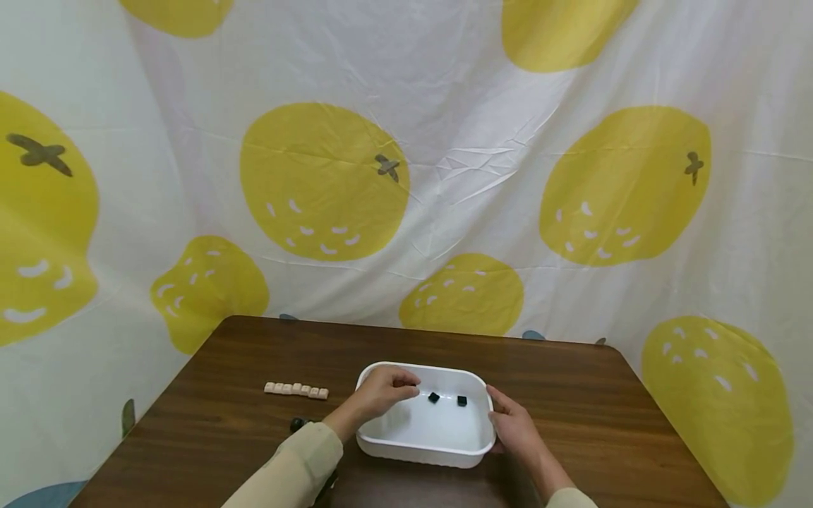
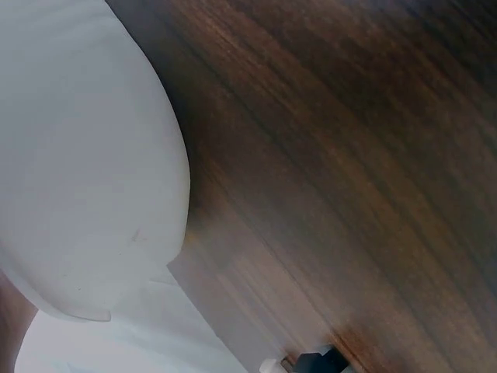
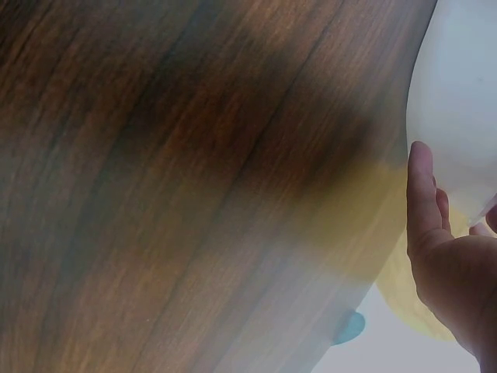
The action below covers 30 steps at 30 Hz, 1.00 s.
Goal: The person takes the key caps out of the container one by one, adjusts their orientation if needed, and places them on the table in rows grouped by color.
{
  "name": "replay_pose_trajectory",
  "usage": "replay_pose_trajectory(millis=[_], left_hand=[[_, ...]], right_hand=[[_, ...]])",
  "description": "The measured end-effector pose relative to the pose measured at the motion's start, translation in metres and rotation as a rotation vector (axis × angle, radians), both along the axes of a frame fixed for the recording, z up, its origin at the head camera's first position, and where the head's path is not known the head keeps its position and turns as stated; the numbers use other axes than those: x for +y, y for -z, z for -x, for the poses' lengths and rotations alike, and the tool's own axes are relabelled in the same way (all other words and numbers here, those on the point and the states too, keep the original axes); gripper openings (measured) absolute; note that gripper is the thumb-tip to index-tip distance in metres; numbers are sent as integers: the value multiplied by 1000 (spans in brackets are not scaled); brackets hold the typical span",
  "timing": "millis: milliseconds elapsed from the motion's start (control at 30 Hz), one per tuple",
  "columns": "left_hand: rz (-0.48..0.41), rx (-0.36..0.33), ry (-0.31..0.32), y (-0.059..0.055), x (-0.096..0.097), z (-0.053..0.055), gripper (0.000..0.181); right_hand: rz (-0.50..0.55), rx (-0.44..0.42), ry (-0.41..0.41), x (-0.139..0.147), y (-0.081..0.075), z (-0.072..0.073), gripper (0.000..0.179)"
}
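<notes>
A white plastic basin (image 1: 422,455) stands on the table, with two small black blocks (image 1: 461,401) on its floor near the back wall. My left hand (image 1: 380,391) reaches in over its left rim, finger and thumb pinched together. A bit of black shows at those fingertips, seemingly another small block, mostly hidden by the fingers. My right hand (image 1: 517,427) grips the basin's right wall. In the right wrist view, the fingers (image 3: 421,194) lie along the outside of the wall. The left wrist view shows the basin's outer wall (image 2: 85,155) but not the left hand.
Left of the basin, several small beige blocks (image 1: 296,389) sit in a row on the brown wooden table (image 1: 209,423). A round black object (image 1: 296,424) lies nearer, partly behind the left sleeve (image 1: 298,458). A lemon-print curtain (image 1: 470,176) hangs behind the table.
</notes>
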<state>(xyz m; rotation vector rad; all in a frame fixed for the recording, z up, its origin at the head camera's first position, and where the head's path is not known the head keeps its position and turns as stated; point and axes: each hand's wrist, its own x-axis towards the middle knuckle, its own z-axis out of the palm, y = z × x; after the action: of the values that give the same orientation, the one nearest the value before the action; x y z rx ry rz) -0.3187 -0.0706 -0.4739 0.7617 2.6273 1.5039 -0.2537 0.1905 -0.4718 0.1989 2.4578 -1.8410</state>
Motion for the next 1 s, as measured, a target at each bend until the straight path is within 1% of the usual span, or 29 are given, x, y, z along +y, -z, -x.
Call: replay_pose_trajectory(millis=[200,267,333,433,533,600,633,800,900,1000], left_hand=[[-16,-2,-38,0,-1,0,12],[-6,-8,-50,-1,-1,0,11],[17,-15,-60,-1,-2,0,15],[121,27,-39,-2,-2,1,16],[254,73,14,-3,0,0,16],[328,73,42,-3,1,-2,16],[354,58,45,-3,2,-2,17],[464,-8,22,3,4,-4,22],[526,-1,16,5,4,-4,22],[566,27,10,10,6,-3,17]], right_hand=[[14,-3,-2,0,-1,-1,52],[18,-4,-4,-1,-1,-1,52],[15,-7,-7,-1,-2,-1,52],[7,-11,-13,-1,-2,-1,52],[3,-12,-9,-1,-2,0,52],[0,-12,-9,-1,-1,0,52],[0,-12,-7,-1,-1,0,52],[-5,-16,-6,-2,-1,-1,51],[1,-12,-2,-3,-2,-1,52],[17,2,3,-2,-1,-2,52]])
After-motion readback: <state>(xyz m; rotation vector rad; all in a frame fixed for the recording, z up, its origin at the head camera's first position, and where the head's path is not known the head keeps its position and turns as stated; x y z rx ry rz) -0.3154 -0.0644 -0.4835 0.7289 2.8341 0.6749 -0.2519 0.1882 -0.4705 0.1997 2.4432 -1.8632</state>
